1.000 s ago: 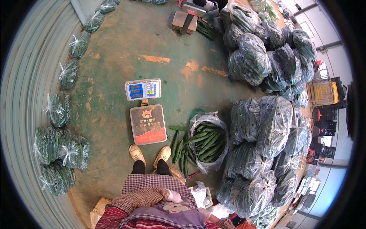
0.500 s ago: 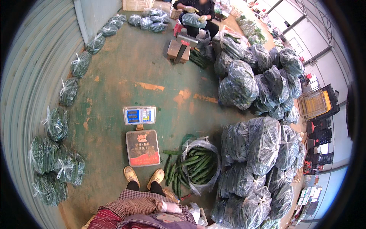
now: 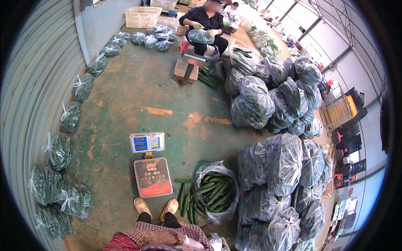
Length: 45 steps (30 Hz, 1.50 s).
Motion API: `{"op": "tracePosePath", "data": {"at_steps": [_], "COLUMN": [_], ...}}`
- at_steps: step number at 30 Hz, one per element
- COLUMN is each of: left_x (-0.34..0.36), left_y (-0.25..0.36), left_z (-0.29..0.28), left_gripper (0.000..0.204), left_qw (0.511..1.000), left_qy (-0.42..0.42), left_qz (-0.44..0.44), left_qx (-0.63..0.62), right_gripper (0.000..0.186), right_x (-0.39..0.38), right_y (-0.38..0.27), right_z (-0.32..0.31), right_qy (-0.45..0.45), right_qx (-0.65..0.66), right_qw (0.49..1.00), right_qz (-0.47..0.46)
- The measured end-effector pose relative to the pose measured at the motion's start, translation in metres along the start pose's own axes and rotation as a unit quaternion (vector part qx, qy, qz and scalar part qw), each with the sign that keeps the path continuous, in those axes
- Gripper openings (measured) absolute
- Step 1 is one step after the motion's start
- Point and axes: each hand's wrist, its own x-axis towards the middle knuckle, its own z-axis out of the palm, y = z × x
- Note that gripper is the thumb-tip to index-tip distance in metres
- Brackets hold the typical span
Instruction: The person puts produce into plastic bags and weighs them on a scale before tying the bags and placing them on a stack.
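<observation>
My left forearm in a checked sleeve (image 3: pixel 161 235) crosses my lap at the lower edge. At its end is my left hand (image 3: pixel 193 244), pale and partly cut off; its fingers do not show clearly. My right hand is out of view. Just past my yellowish shoes stands a floor scale (image 3: pixel 153 178) with a bare dark platform and a blue-and-white display (image 3: pixel 147 142). Right of it, an open clear plastic bag (image 3: pixel 233 196) is full of long green cucumbers (image 3: pixel 215 192). More loose cucumbers (image 3: pixel 190 208) lie on the floor beside the bag.
Large filled plastic bags (image 3: pixel 284 163) are stacked on the right. Smaller tied bags (image 3: pixel 58 151) line the corrugated wall at left. At the back, a seated person (image 3: pixel 205 25) in gloves holds a bag by a second scale (image 3: pixel 186 71). A cream crate (image 3: pixel 142 17) stands behind.
The view has tilted up, so the scene sits lower and my lap shows less. The left hand is now nearer the lower edge. The seated person still holds the bag.
</observation>
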Motion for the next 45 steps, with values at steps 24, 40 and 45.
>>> {"op": "tracePosePath", "data": {"at_steps": [24,40,45], "left_x": [-0.154,-0.136,-0.133], "left_y": [-0.139,-0.335,-0.357], "left_z": [-0.019,-0.037,-0.06], "left_gripper": [0.018,0.017,0.016], "left_qw": [0.757,0.735,0.721], "left_qy": [0.476,0.452,0.482], "left_qz": [-0.318,-0.401,-0.392], "left_qx": [-0.317,-0.305,-0.307], "right_gripper": [0.018,0.014,0.01], "right_x": [0.118,0.394,0.39], "right_y": [0.224,0.415,0.423], "right_z": [-0.159,-0.231,-0.211], "right_qy": [0.418,0.515,0.513], "right_qx": [0.435,0.4,0.376], "right_qw": [0.795,0.756,0.767], "right_qz": [-0.069,-0.06,-0.091]}}
